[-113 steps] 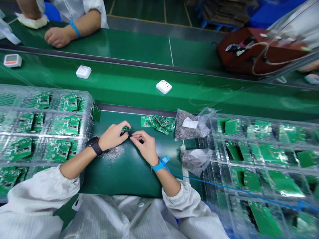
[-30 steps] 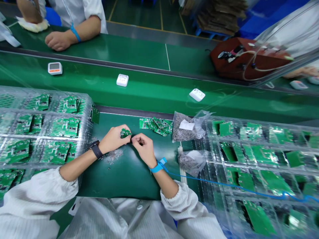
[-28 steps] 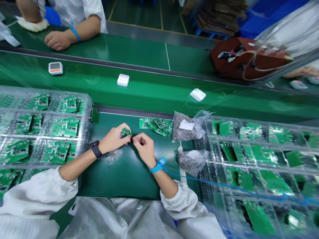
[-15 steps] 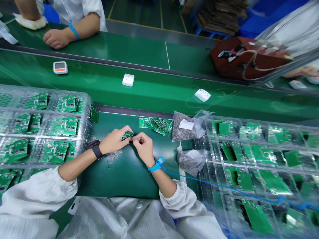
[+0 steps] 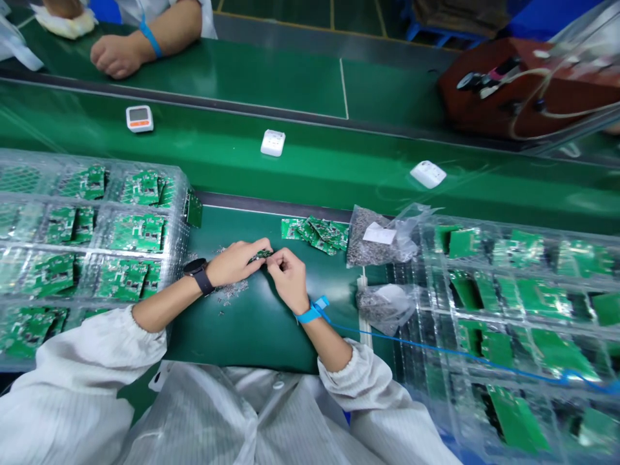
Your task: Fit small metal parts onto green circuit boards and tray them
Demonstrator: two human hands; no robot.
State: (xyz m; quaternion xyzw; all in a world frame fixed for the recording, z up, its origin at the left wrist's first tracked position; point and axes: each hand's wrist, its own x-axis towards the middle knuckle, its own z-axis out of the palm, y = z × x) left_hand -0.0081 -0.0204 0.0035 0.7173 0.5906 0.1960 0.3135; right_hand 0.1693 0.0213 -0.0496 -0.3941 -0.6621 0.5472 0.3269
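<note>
My left hand (image 5: 236, 263) is closed on a small green circuit board (image 5: 261, 254), holding it tilted above the work surface. Right beside it, my right hand (image 5: 287, 271) has thumb and forefinger pinched together at the board's edge; whatever lies in that pinch is too small to make out. Loose small metallic parts (image 5: 229, 294) are scattered beneath and beside my left hand. A pile of green circuit boards (image 5: 320, 234) lies just beyond my right hand. Two clear bags of tiny parts, an upper bag (image 5: 371, 242) and a lower bag (image 5: 382, 307), lie to the right.
Clear compartment trays of boards stand at left (image 5: 177, 187) and right (image 5: 426, 361). White devices, one being a timer (image 5: 139, 119), sit on the green ledge. A blue wrist-strap cord (image 5: 436, 349) runs right. Across the bench rests another person's hand (image 5: 116, 55).
The view has shifted, so the scene sits further right and slightly higher. The board in my left hand is now tilted more edge-on. My right hand stays pinched beside it.
</note>
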